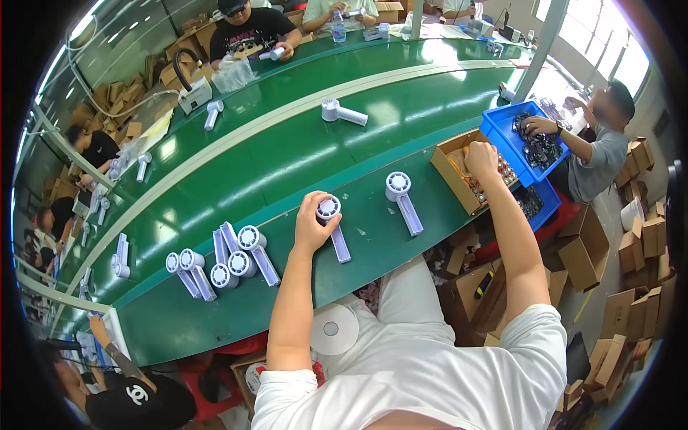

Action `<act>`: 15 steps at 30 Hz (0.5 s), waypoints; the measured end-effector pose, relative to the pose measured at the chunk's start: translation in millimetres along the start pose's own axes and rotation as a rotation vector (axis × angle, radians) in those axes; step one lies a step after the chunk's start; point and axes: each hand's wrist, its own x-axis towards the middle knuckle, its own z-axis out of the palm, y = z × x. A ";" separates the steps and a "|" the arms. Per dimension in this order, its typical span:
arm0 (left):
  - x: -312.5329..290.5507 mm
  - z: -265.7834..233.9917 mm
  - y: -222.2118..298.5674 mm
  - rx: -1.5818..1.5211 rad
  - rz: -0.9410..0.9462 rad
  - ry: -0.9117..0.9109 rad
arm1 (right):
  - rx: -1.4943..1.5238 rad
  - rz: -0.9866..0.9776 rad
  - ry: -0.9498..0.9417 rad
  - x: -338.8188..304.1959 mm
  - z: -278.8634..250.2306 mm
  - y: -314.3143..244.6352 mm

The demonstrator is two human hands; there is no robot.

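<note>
My left hand (309, 223) is wrapped round the round head of a pale lavender handheld fan (340, 245), its handle pointing toward me on the green bench. To its right lies another handheld fan (405, 204) with an open, hollow handle. My right hand (483, 160) reaches into a cardboard box (453, 188) holding many small round metallic parts (506, 172) with orange bits. Its fingers are drawn together, and what they hold, if anything, is hidden. Left of my left hand, several similar fans (223, 275) lie grouped together.
A green conveyor belt (272, 154) runs beyond the bench, carrying a fan (344, 112). Stacked blue bins (494, 129) with dark parts stand right of the box, where a co-worker's hand (539, 125) reaches in. A white roll (342, 339) rests by my lap. Other people sit around the line.
</note>
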 end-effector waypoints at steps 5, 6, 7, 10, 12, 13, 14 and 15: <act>-15.3 -11.9 3.2 0.181 -0.050 0.108 | -0.065 -0.044 -0.296 14.8 31.1 5.8; -18.0 -14.4 6.8 0.275 -0.054 0.127 | -0.044 -0.051 -0.347 15.5 31.0 3.2; -21.3 -16.7 9.9 0.347 -0.092 0.101 | 0.002 -0.079 -0.280 13.0 31.0 2.2; -30.4 -19.3 56.2 0.687 -0.007 0.354 | 0.011 -0.071 -0.314 13.6 11.0 -2.7; -51.8 -22.0 76.5 0.463 0.084 0.329 | 0.228 -0.168 0.025 8.1 23.8 21.9; -68.8 -24.4 83.7 0.318 0.125 0.320 | 0.369 -0.232 0.203 -2.0 15.8 25.9; -78.6 -24.6 99.0 0.218 0.172 0.289 | 0.354 -0.254 0.384 -8.9 10.9 35.5; -89.9 -25.3 112.9 0.142 0.162 0.282 | 0.566 -0.185 0.295 -18.7 -3.9 34.0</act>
